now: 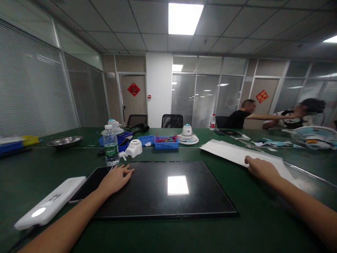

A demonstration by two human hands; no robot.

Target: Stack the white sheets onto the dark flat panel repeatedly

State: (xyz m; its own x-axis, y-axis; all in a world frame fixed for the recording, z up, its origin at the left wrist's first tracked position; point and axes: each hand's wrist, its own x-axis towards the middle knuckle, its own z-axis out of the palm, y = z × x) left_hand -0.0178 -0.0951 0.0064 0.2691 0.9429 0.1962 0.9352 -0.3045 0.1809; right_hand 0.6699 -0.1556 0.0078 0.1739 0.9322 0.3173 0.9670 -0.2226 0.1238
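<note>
A flat black screen panel lies on the green table in front of me and mirrors a ceiling light. My left hand rests on its far left corner, palm down with the fingers stretched out, holding nothing. Under that wrist, a black phone-like slab is partly covered. To the right, my right hand has its fingers closed at the near edge of a long white sheet. The fingertips are partly hidden there. Beneath and beside the sheet is clear plastic film.
Near my left hand stand a water bottle and a white power bank with a cable. Behind the panel are a white housing, a blue tray of wires and a fan part. Two people sit at the far right.
</note>
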